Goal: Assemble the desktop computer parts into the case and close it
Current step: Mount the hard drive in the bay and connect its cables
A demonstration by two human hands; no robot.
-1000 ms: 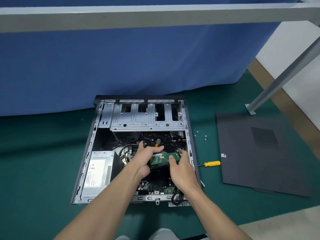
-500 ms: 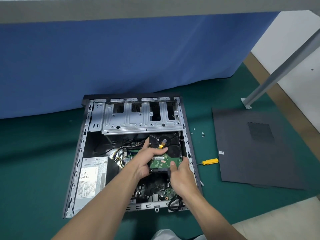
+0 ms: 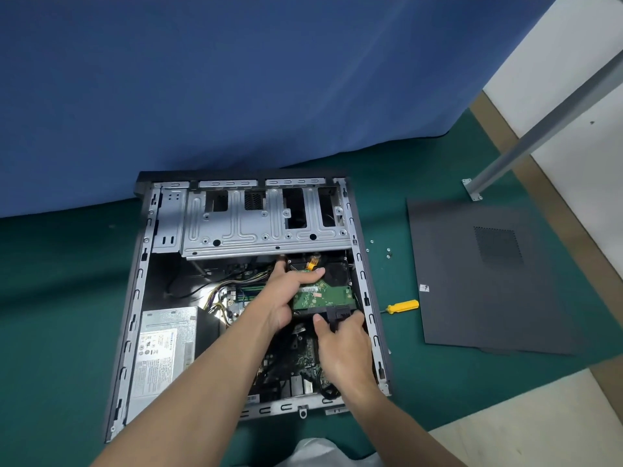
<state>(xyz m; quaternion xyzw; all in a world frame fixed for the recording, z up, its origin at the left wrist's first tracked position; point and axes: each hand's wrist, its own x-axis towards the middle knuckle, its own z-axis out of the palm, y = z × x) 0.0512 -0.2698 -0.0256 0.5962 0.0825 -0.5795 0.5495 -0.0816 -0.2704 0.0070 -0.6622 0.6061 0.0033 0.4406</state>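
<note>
Two hands grasp the black hard drive with green circuit board (image 3: 324, 295) inside the grey metal computer case (image 3: 137, 293): left hand (image 3: 282, 298) around its left side, right hand (image 3: 344, 348) seemingly pinching its near edge.

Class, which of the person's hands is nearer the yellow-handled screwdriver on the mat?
Right. The right hand, at the hard drive's near end, sits just inside the case wall from the screwdriver; the left hand grips the drive farther left.
</note>
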